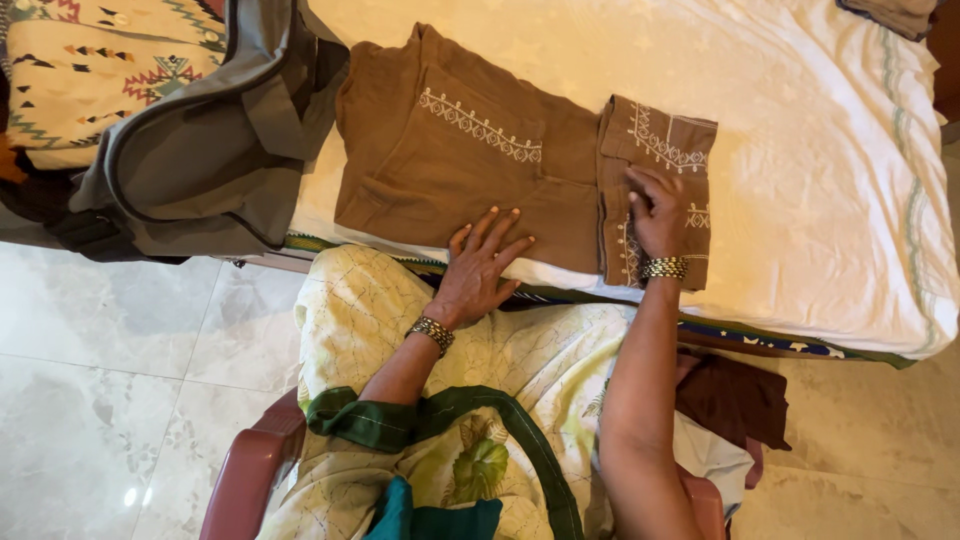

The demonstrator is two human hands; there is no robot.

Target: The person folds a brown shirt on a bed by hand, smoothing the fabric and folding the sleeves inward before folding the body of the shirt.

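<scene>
Matt cloth under your palms

Your hands press a folded brown woven-cotton garment [470, 150] with white embroidery, on a soft cream bedsheet [800, 150]; the marble floor [110, 380] shines glossy.

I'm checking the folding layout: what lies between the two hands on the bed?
Head view: only the brown embroidered garment lies between left hand and right hand; both rest flat on it.

Both arms extend forward from the near edge of the scene, bare from elbow to wrist, each wrist carrying a bracelet. The left hand [478, 262] lies palm down, fingers spread and pointing far-right. The right hand [658, 213] lies flat farther right, fingers together, pointing far-left, elbow bent low.
</scene>
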